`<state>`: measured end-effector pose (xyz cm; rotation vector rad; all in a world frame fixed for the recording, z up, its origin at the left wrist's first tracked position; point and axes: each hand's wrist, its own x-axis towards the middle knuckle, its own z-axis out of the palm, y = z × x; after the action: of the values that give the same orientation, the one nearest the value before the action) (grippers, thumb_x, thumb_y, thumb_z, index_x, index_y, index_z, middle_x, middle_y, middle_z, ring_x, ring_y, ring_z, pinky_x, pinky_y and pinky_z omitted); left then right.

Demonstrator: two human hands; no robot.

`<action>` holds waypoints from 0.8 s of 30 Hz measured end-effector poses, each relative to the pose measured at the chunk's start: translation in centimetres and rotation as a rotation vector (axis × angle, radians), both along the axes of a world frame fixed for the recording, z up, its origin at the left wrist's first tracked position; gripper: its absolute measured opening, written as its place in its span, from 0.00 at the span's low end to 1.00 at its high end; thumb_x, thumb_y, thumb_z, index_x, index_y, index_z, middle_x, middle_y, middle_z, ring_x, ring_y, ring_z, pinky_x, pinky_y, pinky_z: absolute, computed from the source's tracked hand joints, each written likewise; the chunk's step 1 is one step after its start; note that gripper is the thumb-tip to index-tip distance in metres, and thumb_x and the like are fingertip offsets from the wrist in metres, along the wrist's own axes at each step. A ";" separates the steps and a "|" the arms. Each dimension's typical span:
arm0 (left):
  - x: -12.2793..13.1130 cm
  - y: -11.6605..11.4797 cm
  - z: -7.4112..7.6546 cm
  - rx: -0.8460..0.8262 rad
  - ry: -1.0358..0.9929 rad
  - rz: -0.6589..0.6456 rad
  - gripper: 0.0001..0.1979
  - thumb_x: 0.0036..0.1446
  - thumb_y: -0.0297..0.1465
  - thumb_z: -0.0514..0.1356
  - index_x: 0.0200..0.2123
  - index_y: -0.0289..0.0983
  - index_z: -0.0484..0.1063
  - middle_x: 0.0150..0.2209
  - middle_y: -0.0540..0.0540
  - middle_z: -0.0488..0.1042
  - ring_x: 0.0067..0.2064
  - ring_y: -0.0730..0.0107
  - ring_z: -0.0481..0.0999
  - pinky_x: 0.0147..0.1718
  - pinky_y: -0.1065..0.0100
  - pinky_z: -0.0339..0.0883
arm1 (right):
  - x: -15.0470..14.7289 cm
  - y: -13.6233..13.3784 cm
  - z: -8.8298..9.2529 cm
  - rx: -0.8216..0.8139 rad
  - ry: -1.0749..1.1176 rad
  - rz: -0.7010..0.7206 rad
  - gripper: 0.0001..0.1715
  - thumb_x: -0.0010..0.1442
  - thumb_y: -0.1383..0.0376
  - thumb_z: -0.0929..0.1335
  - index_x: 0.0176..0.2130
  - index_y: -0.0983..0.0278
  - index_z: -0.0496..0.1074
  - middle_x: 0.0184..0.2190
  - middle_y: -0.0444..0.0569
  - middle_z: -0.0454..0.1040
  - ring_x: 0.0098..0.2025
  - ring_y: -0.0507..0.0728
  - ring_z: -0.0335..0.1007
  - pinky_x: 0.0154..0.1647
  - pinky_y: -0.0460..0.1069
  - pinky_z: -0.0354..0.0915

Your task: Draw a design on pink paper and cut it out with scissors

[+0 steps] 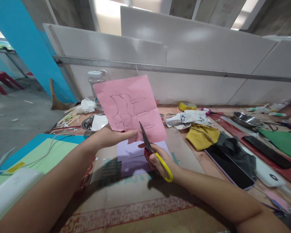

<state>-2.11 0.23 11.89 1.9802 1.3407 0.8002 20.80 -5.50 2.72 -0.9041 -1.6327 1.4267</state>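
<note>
My left hand (121, 134) grips a sheet of pink paper (135, 87) by its lower edge, thumb in front. Pencil outlines of a bow-like shape and several pointed forms show on the sheet, which is held up and tilted. In my right hand (160, 158) are scissors (147, 142) with yellow and red handles. Their dark blade points up and lies across the front of the paper's lower edge, beside a cut flap near my left thumb. Beneath both hands, purple paper (133, 166) lies on a cardboard sheet (106, 204).
Blue and green sheets (46, 155) with a white cable and a white power strip (16, 187) lie left. A clear bottle (95, 77) and a metal bowl (87, 123) stand behind. Yellow cloth (203, 136), phones (229, 166) and another metal bowl (248, 120) are at right.
</note>
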 end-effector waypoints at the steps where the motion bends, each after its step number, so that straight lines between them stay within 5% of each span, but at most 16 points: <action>1: -0.1 0.0 0.1 0.004 0.018 -0.004 0.24 0.53 0.46 0.63 0.50 0.41 0.75 0.54 0.43 0.80 0.57 0.53 0.78 0.59 0.53 0.71 | 0.0 0.0 0.1 0.004 -0.003 -0.013 0.52 0.56 0.30 0.67 0.58 0.67 0.72 0.27 0.42 0.59 0.26 0.50 0.51 0.25 0.45 0.53; 24: -0.7 0.1 0.5 0.071 0.122 -0.130 0.18 0.58 0.47 0.59 0.40 0.40 0.78 0.42 0.47 0.83 0.47 0.58 0.81 0.48 0.61 0.77 | 0.0 -0.1 0.2 0.004 -0.009 -0.013 0.54 0.54 0.30 0.67 0.58 0.70 0.73 0.28 0.46 0.65 0.29 0.53 0.59 0.29 0.47 0.60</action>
<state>-2.82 0.33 12.38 2.1783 1.2506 0.6846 20.77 -5.55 2.92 -0.9179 -1.6330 1.4118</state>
